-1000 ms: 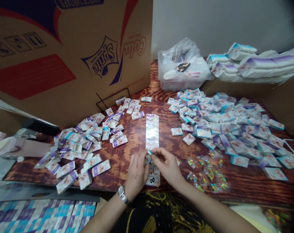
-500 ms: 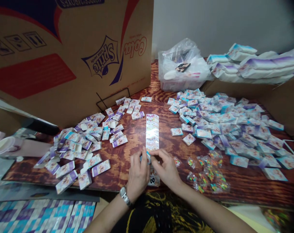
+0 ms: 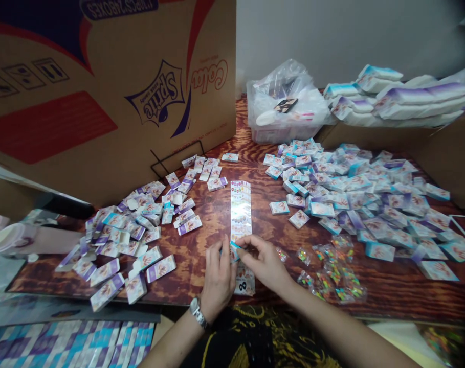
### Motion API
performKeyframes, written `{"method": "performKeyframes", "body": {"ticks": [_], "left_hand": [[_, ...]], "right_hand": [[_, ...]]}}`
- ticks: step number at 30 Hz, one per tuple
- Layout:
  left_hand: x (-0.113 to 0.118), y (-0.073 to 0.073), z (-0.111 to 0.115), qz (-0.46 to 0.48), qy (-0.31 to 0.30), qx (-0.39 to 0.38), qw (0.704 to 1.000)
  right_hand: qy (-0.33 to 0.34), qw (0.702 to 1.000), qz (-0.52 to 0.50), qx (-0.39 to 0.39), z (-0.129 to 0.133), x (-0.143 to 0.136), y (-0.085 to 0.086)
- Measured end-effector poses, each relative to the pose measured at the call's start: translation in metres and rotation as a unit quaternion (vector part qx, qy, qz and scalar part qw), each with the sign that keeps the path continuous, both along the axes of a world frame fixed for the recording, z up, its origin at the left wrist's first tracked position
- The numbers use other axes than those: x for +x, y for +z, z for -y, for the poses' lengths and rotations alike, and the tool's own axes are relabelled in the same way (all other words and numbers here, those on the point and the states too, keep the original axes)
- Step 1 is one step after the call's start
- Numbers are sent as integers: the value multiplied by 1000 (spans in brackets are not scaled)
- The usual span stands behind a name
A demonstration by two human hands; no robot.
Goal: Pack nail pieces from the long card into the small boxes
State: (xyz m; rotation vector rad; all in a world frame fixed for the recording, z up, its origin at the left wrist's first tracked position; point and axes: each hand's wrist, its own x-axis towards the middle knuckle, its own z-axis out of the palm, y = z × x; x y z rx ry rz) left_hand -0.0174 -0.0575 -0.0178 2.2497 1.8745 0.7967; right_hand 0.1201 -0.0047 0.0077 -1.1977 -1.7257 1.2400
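Observation:
Between my two hands is a small blue and white box [image 3: 235, 250], held near the table's front edge. My left hand [image 3: 219, 271], with a watch at its wrist, is closed round the box's left side. The fingertips of my right hand [image 3: 261, 260] pinch its upper right end. Just beyond the hands lies a long strip of stickers [image 3: 241, 207], and a printed sheet [image 3: 245, 281] shows below them. Small clear bags of colourful candy [image 3: 334, 268] lie to the right of my right hand.
Loose small boxes [image 3: 140, 220] are scattered at the left, and a large heap of boxes [image 3: 355, 189] covers the right. Behind stand a big carton [image 3: 113, 76] and a plastic-lined basket [image 3: 286, 115]. A tumbler [image 3: 36, 238] lies at the left edge.
The blue end of the small box shows more clearly between my fingers, and my right fingertips have shifted slightly on it. The whole view has moved a little.

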Motion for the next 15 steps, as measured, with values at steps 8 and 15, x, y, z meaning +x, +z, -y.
{"method": "performKeyframes", "body": {"ticks": [8, 15], "left_hand": [[6, 2, -3, -92, 16, 14, 996], [9, 8, -3, -117, 27, -18, 993]], "right_hand": [[-50, 993, 8, 108, 20, -5, 3], [-116, 990, -18, 78, 25, -10, -8]]}}
